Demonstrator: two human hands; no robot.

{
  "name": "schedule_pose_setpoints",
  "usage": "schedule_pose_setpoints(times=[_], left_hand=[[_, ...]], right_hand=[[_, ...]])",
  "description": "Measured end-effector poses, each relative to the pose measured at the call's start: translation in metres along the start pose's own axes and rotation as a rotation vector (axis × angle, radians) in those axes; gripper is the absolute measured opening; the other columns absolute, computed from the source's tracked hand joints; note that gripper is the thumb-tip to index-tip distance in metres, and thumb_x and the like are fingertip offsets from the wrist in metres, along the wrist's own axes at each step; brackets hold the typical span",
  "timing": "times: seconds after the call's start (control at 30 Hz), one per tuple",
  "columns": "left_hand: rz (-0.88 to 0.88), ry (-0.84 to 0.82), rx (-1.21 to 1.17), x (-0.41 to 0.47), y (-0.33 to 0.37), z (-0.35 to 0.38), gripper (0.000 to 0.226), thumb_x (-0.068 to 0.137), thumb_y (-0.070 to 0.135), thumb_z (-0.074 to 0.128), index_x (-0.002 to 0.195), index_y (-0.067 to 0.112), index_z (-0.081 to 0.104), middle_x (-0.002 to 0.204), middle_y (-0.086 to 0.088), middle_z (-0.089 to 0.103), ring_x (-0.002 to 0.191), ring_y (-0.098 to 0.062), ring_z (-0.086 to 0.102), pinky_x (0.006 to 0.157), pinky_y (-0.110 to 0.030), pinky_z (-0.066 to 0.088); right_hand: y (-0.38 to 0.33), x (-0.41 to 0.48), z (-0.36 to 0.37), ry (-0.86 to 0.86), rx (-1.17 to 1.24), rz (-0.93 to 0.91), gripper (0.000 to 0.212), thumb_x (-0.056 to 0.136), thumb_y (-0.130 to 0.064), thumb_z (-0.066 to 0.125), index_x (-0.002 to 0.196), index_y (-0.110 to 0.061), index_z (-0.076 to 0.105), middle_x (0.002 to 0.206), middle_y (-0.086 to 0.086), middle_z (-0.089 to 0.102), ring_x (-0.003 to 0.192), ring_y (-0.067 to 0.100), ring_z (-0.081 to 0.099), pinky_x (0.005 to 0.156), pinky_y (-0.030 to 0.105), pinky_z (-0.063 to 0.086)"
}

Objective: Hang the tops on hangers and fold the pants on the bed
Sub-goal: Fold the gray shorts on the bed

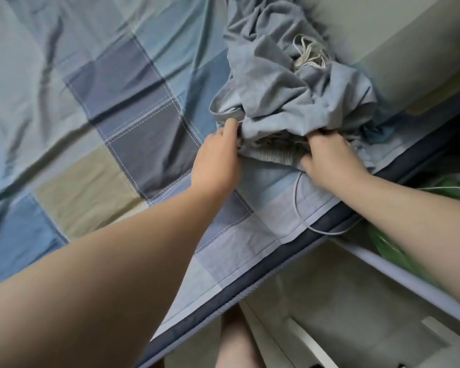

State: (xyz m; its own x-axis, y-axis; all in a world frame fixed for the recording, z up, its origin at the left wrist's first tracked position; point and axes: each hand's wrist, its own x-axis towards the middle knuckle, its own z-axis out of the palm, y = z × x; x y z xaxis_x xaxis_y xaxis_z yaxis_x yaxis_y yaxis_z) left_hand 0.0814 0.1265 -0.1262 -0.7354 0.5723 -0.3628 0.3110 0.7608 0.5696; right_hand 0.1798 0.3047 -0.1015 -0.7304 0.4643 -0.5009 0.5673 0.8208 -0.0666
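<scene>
A crumpled pile of light blue-grey pants (284, 88) lies near the bed's right edge, with pale drawstrings (307, 53) showing on top. A ribbed grey elastic waistband (274, 154) runs along the pile's near side. My left hand (218, 152) pinches the left end of that waistband. At the right end, my right hand (329, 158) grips the gathered cloth, fingers curled into it. The rest of the garment is bunched and its shape is hidden.
The bed carries a blue, grey and beige plaid cover (122, 107) with a dark mattress edge (250, 285) running diagonally. A thin white cord (303, 208) loops over that edge. A green thing (391, 245) and white furniture (329, 328) lie below the bed on the right.
</scene>
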Motion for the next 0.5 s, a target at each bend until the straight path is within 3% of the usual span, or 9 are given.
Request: schedule_pose_setpoints(times=[0.13, 0.23, 0.3, 0.37, 0.43, 0.5], left_hand=[[-0.100, 0.082, -0.128, -0.023, 0.005, -0.034, 0.031, 0.083, 0.000, 0.047, 0.112, 0.013, 0.048, 0.107, -0.012, 0.065, 0.093, -0.038, 0.057, 0.075, -0.047, 0.048], [-0.210, 0.225, -0.260, -0.057, 0.011, -0.067, 0.033, 0.079, -0.007, 0.046, 0.100, 0.011, 0.063, 0.099, -0.008, 0.058, 0.094, -0.031, 0.055, 0.078, -0.028, 0.041], [-0.274, 0.318, -0.320, -0.086, 0.014, -0.095, 0.040, 0.074, -0.015, 0.044, 0.096, 0.006, 0.070, 0.107, -0.010, 0.054, 0.102, -0.025, 0.054, 0.081, -0.007, 0.033], [-0.305, 0.415, -0.355, -0.118, 0.017, -0.127, 0.036, 0.075, -0.019, 0.048, 0.092, 0.003, 0.072, 0.122, -0.015, 0.051, 0.111, -0.017, 0.049, 0.091, 0.001, 0.025], [-0.383, 0.500, -0.392, -0.154, 0.022, -0.163, 0.036, 0.078, -0.017, 0.051, 0.091, 0.009, 0.072, 0.141, -0.014, 0.041, 0.122, -0.004, 0.040, 0.101, -0.002, 0.023], [-0.488, 0.568, -0.434, -0.190, 0.027, -0.201, 0.047, 0.079, -0.016, 0.044, 0.089, 0.022, 0.070, 0.155, -0.012, 0.026, 0.134, -0.004, 0.035, 0.102, -0.002, 0.024]], right_hand=[[-0.011, -0.020, -0.039, -0.033, 0.362, 0.004, 0.031, 0.083, -0.011, 0.063, 0.112, -0.015, 0.053, 0.111, 0.019, 0.063, 0.099, 0.039, 0.058, 0.077, 0.036, 0.044], [-0.031, -0.057, -0.066, -0.096, 0.651, 0.037, 0.037, 0.079, -0.008, 0.064, 0.104, -0.032, 0.052, 0.098, -0.004, 0.065, 0.087, 0.022, 0.062, 0.071, 0.032, 0.049], [-0.051, -0.087, -0.081, -0.142, 0.835, 0.091, 0.044, 0.079, -0.002, 0.064, 0.110, -0.034, 0.058, 0.102, -0.007, 0.065, 0.077, 0.009, 0.062, 0.063, 0.022, 0.050], [-0.073, -0.121, -0.096, -0.171, 1.015, 0.147, 0.048, 0.080, 0.001, 0.064, 0.118, -0.029, 0.063, 0.103, -0.007, 0.064, 0.062, -0.006, 0.057, 0.052, 0.010, 0.041], [-0.098, -0.157, -0.114, -0.204, 1.166, 0.202, 0.051, 0.082, 0.002, 0.065, 0.124, -0.028, 0.064, 0.102, -0.007, 0.067, 0.066, -0.010, 0.060, 0.058, 0.007, 0.044], [-0.126, -0.195, -0.135, -0.260, 1.321, 0.231, 0.051, 0.084, 0.006, 0.065, 0.125, -0.025, 0.064, 0.105, 0.000, 0.069, 0.083, 0.000, 0.066, 0.071, 0.014, 0.051]])
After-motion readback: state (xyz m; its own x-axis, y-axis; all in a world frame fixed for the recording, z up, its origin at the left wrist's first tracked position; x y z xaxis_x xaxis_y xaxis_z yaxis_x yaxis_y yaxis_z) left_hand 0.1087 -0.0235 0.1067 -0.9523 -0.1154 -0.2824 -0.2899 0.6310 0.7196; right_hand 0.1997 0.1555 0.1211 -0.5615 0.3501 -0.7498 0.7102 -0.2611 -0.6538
